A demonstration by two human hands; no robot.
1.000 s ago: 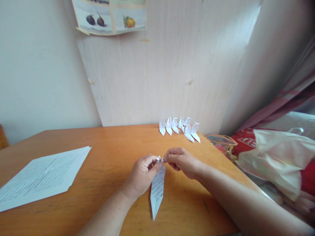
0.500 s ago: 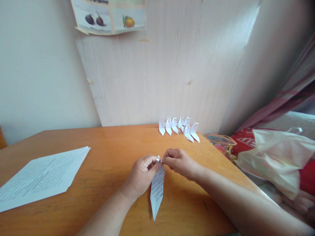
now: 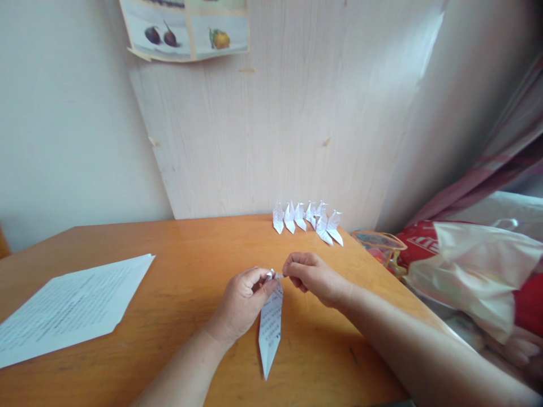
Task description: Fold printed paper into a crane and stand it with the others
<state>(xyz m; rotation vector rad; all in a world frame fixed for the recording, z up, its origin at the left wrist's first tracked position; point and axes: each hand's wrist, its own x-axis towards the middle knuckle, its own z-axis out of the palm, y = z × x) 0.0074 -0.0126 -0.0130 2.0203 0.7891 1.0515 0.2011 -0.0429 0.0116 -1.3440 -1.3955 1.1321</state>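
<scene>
1. A folded paper [image 3: 270, 330] is clamped near its top in the left hand [image 3: 245, 298], over the table [image 3: 203, 251].
2. Its small tip [image 3: 279, 276] is pinched by the right hand [image 3: 313, 278].
3. Paper figures [image 3: 300, 217] are grouped behind.

crisp white paper, matt and printed with dark text, forms the long folded piece [image 3: 270, 333] at near centre, its creases sharp and its faces smooth. a stack of printed sheets [image 3: 76, 305] at left shares the matt white finish, as do the small folded figures [image 3: 289, 219] at the far right of the table [image 3: 203, 254], whose orange-brown wood shows a smooth, softly glossy coat. behind, a pale board [image 3: 254, 141] carries fine wood grain and a satin sheen, brightest at right, beside a smooth matt wall [image 3: 63, 113] at left. at right, a cream bag [image 3: 466, 282] of thin, wrinkled plastic catches light near a draped cloth curtain [image 3: 487, 152].
</scene>
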